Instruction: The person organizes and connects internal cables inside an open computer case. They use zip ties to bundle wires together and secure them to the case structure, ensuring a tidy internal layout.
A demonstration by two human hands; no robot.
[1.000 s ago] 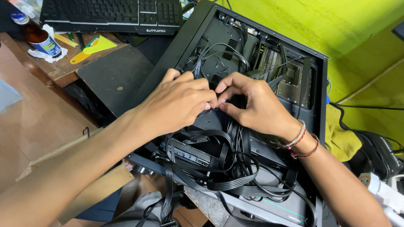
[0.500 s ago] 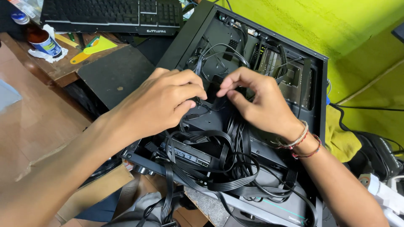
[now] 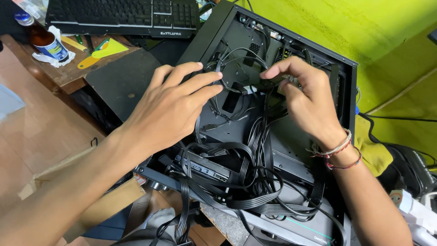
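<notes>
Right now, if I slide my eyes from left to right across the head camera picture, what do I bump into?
Small jar → yellow scraper → left hand → right hand → wrist bracelets → yellow cloth.

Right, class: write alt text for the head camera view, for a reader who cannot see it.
Two bare hands work inside an open black computer case full of black cables. The left hand hovers with fingers spread; the right hand pinches a cable connector. A keyboard lies behind.
</notes>
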